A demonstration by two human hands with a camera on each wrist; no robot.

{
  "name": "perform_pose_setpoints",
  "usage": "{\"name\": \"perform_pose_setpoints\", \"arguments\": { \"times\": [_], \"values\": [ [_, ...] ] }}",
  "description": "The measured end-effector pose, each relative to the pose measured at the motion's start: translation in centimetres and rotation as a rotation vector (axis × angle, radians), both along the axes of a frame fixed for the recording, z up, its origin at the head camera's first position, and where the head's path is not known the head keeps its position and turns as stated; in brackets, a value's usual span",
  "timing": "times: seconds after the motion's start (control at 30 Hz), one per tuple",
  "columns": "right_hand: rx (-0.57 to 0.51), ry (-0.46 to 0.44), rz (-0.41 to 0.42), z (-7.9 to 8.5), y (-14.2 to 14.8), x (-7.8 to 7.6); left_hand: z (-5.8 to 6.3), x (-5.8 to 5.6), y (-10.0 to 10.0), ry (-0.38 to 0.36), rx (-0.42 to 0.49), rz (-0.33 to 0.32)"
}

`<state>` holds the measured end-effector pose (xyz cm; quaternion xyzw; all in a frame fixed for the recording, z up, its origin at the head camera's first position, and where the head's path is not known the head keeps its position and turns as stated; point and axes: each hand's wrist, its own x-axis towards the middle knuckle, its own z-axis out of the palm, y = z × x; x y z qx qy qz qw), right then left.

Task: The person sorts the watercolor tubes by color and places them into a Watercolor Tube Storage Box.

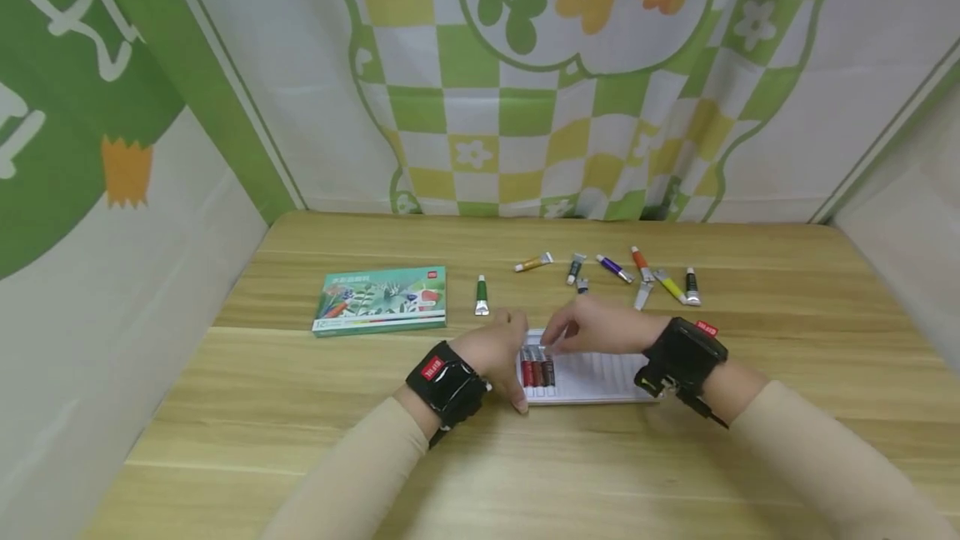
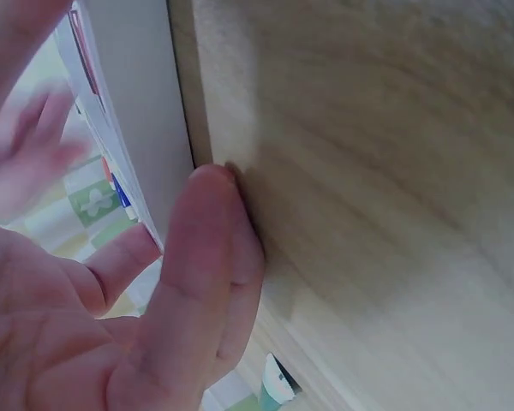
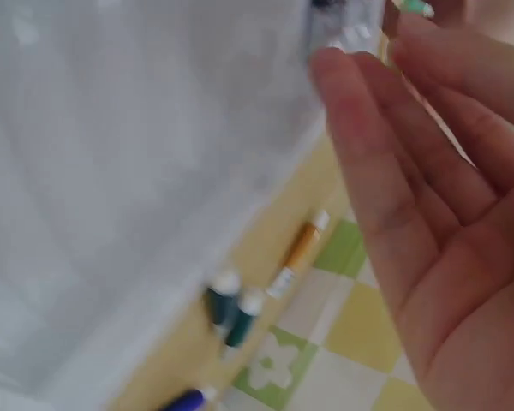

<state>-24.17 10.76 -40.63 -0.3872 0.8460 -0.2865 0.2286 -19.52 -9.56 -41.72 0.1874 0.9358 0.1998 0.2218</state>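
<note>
A white ridged tray (image 1: 600, 377) lies on the table in front of me. My left hand (image 1: 495, 355) grips its left end, thumb at the near corner and fingers along the side; the left wrist view shows curled fingers (image 2: 201, 231) against the tray wall (image 2: 141, 94). Several small paint tubes (image 1: 538, 369), red through brown to black, lie side by side in the tray's left slots. Over their silver ends is my right hand (image 1: 600, 325). In the right wrist view its fingertips (image 3: 338, 73) are right at a silver tube end (image 3: 347, 30), the fingers fairly straight.
Behind the tray several loose paint tubes are scattered, among them a green tube (image 1: 482, 296), an ochre tube (image 1: 533, 262), a purple tube (image 1: 615, 268) and a black tube (image 1: 692, 286). A teal paint box (image 1: 381, 302) lies at the left. A patterned curtain (image 1: 525, 123) hangs behind the table.
</note>
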Motion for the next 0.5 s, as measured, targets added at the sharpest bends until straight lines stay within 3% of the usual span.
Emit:
{"name": "perform_pose_setpoints", "arguments": {
  "times": [0.13, 0.2, 0.37, 0.5],
  "values": [
    [-0.020, 0.095, -0.101, 1.5, -1.5, -2.2, 0.1, 0.0, -0.1, -0.001, -0.008, 0.004],
    [-0.025, 0.077, -0.175, 1.7, -2.1, -3.4, 0.0, 0.1, -0.1, -0.006, 0.002, 0.011],
    [0.006, -0.074, -0.373, 1.0, -3.1, -6.7, -0.2, 0.1, -0.2, -0.025, 0.027, 0.028],
    [0.084, -0.005, -0.491, 0.3, -3.8, -8.4, -0.2, 0.1, 0.0, -0.017, 0.013, 0.025]
  ]
}}
